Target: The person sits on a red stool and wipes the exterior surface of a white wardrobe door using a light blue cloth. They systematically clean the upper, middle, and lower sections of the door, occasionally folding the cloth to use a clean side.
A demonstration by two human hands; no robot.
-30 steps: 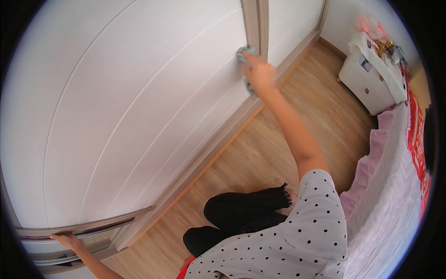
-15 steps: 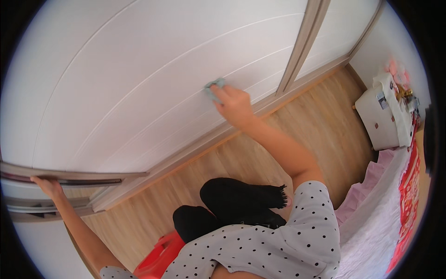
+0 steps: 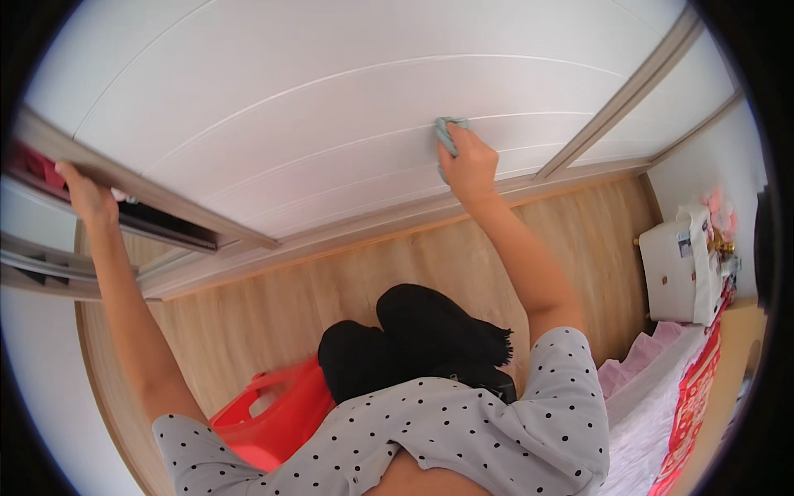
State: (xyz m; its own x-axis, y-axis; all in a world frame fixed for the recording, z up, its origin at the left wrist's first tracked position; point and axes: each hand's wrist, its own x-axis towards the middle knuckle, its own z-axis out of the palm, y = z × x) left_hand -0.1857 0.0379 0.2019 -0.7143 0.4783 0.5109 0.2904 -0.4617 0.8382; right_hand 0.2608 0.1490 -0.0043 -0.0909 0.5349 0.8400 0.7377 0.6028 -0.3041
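- Clamping a bunched grey-green cloth point(image 3: 447, 136) in the fingers of the right hand point(image 3: 473, 165), right up against the white panel point(image 3: 347, 95), close to its lower grooves;
- Bracing, by the look of it, with the left hand point(image 3: 93, 201) at the brown frame point(image 3: 190, 213), beside a dark opening point(image 3: 169, 226);
- Best to spread that cloth flatter for wider contact; follow the grooves lengthwise, press evenly, overlap each pass; hold the frame steady against any sliding;
- Cannot see beneath the cloth or into the right palm; cannot tell about the left fingers, partly hidden at the frame, whether gripping or merely resting;
- Hard to make out: something reddish point(image 3: 40, 165) inside the opening; half covered by the polka-dot shirt point(image 3: 397, 430): a red plastic object point(image 3: 289, 405)
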